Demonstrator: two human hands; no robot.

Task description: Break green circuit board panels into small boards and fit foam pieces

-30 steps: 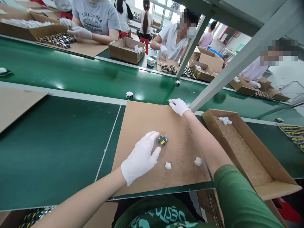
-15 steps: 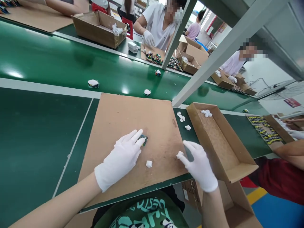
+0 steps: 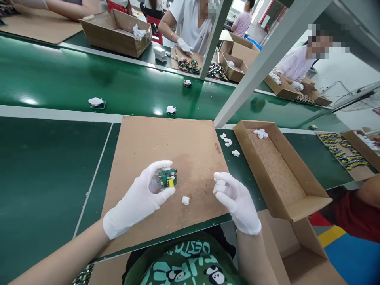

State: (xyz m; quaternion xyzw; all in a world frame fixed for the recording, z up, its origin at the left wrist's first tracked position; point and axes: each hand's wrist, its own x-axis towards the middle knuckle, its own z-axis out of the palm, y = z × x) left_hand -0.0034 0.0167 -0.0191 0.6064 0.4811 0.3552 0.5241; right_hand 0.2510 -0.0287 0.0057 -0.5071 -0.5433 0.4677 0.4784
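The left hand [image 3: 135, 200] pinches a circuit board [image 3: 166, 178] edgewise – likely sparing its components – but whether the curled right hand [image 3: 239, 204] pinches anything, I cannot tell.

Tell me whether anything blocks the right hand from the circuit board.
Nothing visible blocks the right hand: the left hand leaves the circuit board open on that side. The small white lump on the cardboard sheet lies off the direct line, nearer the wearer.

The white-gloved left hand [image 3: 138, 196] holds a small green circuit board with a yellow part [image 3: 168, 179] above the flat brown cardboard sheet [image 3: 166, 144]
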